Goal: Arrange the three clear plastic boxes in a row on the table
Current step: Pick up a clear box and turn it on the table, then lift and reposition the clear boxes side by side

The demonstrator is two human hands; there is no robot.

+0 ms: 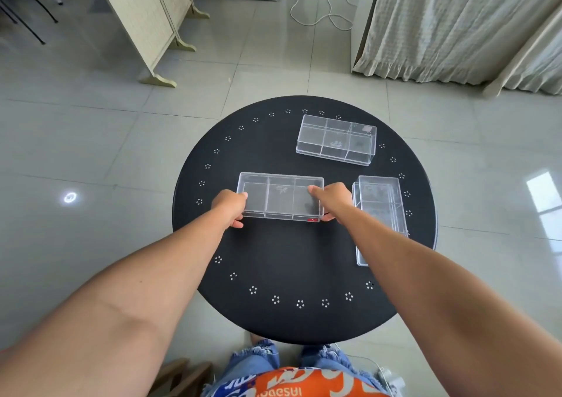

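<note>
Three clear plastic boxes with inner dividers lie on a round black table (286, 262). The middle box (279, 197) lies crosswise near the table's centre; my left hand (228, 208) grips its left end and my right hand (331, 199) grips its right end, thumbs at the near edge. A second box (336, 144) rests at the far right, slightly angled. The third box (380, 214) lies lengthwise at the right edge, partly hidden behind my right forearm.
The table has a ring of small white hole clusters near its rim. Around it is grey tiled floor, with a folding screen (158, 16) at far left, a curtain (462, 25) at far right and a white power cord (319, 4) on the floor.
</note>
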